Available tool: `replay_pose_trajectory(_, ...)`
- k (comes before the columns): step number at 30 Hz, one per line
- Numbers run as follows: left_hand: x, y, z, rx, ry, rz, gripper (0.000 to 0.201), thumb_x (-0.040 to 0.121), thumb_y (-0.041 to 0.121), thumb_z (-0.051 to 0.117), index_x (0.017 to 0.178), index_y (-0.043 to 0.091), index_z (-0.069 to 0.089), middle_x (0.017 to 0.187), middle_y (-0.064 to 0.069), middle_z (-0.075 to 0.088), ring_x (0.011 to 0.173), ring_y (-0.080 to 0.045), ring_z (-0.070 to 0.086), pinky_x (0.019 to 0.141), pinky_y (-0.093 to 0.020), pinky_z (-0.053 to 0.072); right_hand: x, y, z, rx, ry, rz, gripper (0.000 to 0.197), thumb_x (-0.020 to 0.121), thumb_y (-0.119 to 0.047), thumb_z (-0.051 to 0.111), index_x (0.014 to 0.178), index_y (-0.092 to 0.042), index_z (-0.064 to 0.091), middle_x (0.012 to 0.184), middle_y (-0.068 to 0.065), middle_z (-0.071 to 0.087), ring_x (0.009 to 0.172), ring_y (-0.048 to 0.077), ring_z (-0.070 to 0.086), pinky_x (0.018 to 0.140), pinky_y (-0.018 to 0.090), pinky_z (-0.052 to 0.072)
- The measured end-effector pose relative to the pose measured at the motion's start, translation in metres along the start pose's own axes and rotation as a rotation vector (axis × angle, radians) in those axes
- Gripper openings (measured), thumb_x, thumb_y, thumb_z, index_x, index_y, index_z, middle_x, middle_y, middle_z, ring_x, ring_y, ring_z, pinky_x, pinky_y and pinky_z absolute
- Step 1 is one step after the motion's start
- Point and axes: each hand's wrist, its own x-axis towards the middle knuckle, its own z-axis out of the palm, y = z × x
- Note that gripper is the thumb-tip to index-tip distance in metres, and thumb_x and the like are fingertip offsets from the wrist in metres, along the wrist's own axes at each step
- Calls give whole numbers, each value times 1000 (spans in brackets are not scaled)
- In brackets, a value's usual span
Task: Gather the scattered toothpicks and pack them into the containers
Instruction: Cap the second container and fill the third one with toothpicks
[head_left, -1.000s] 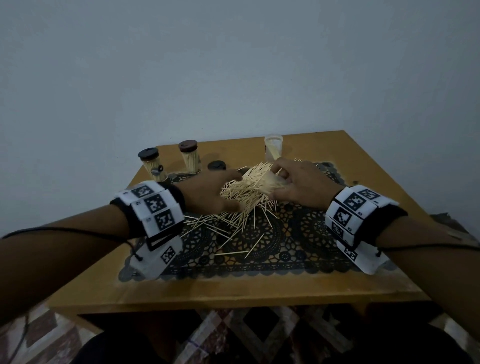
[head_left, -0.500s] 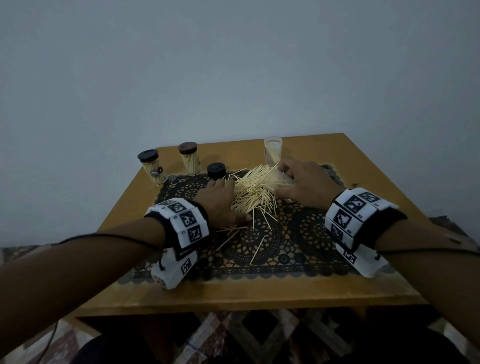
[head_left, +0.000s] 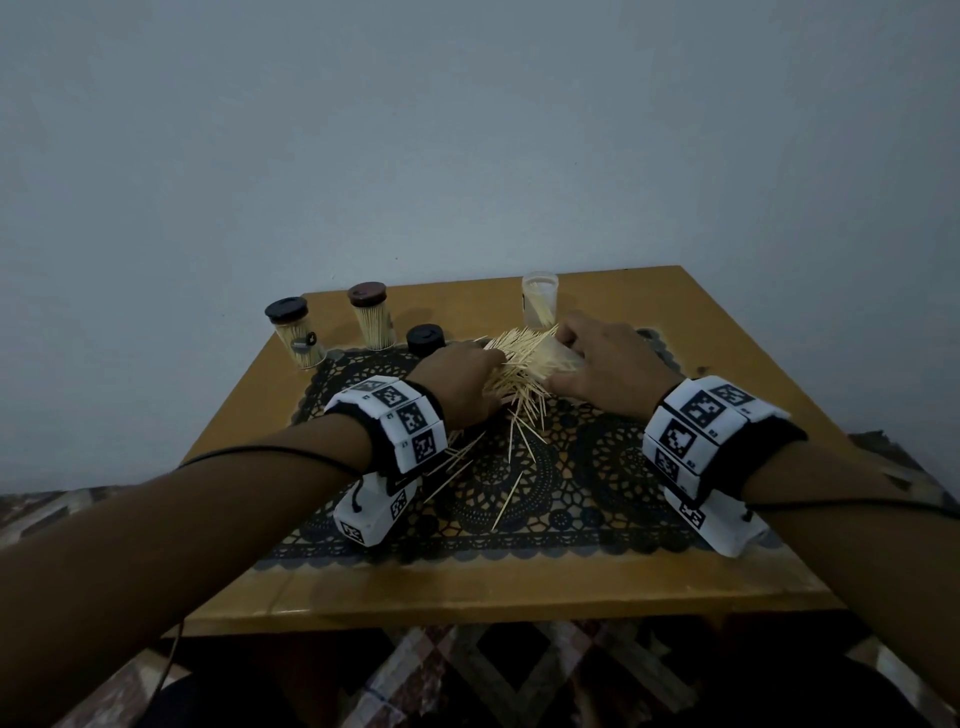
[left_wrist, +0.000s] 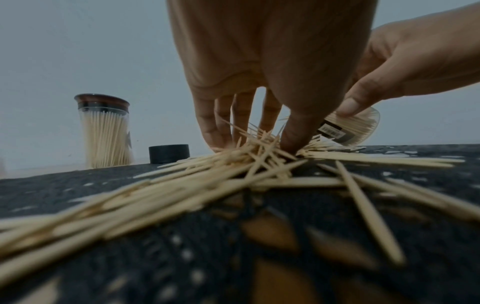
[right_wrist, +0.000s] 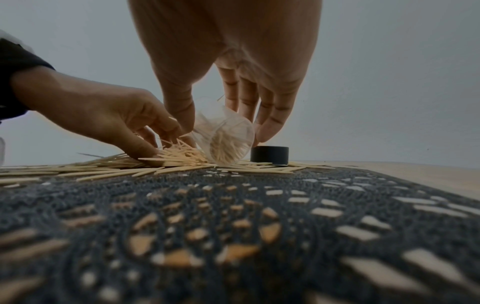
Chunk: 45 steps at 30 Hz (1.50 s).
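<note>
The heap of toothpicks (head_left: 511, 371) lies on the black lace mat (head_left: 587, 467) that covers the middle of the wooden desk (head_left: 467, 587), and everything else is placed around that heap. The left hand (head_left: 460, 384) comes down on the heap's left side, fingers loosely spread and pointing downward with their tips among the sticks; whether it actually pinches any cannot be told. On the heap's right side, the right hand (head_left: 605, 369) grips a clear container (right_wrist: 226, 137) between thumb and fingers, tilted on its side with its mouth toward the heap, some toothpicks already inside. Loose sticks trail from the heap toward the desk's near edge. Just behind the heap sits a loose black cap (head_left: 427, 339). Farther back to the heap's left stand two capped, full containers (head_left: 372, 322), and directly behind it an open container (head_left: 540, 300) stands upright holding a few toothpicks.
</note>
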Motion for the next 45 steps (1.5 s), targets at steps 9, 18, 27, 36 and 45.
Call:
replay_pose_trajectory(9,-1,-6,2,-26,45,-23,29,86,26,66,111,10,65,108,-10,62,96,-30,60,79,-38,50,0,-1,0,-1,-24,-2,45,80,-36,75,112,-16,52,106,4,65,88,20,56,67,27,37)
replay_pose_trajectory(18,0,-6,4,123,34,-78,35,85,33,64,115,15,64,115,-12,50,112,-34,45,92,-48,46,1,2,2,-1,-23,1,45,80,-38,75,113,-16,53,108,5,65,92,21,57,69,27,38)
replay_pose_trajectory(27,5,-3,-2,64,35,-67,18,86,18,63,78,4,55,77,-11,57,74,-30,60,58,-35,46,2,2,2,0,-22,-7,46,80,-39,75,113,-17,53,109,5,65,93,21,57,68,28,40)
replay_pose_trajectory(36,-4,-11,-11,-23,13,-93,41,79,15,69,52,12,38,57,-7,38,54,-22,36,50,-29,30,0,-2,0,6,-45,-63,46,79,-41,76,112,-16,56,102,3,67,83,18,60,56,15,35)
replay_pose_trajectory(45,-28,-35,-35,-159,-11,-46,38,86,33,69,117,10,66,107,-2,67,90,-19,60,60,-20,38,-4,-8,-2,33,-99,-120,45,76,-33,80,113,-16,61,111,4,67,95,18,60,72,23,43)
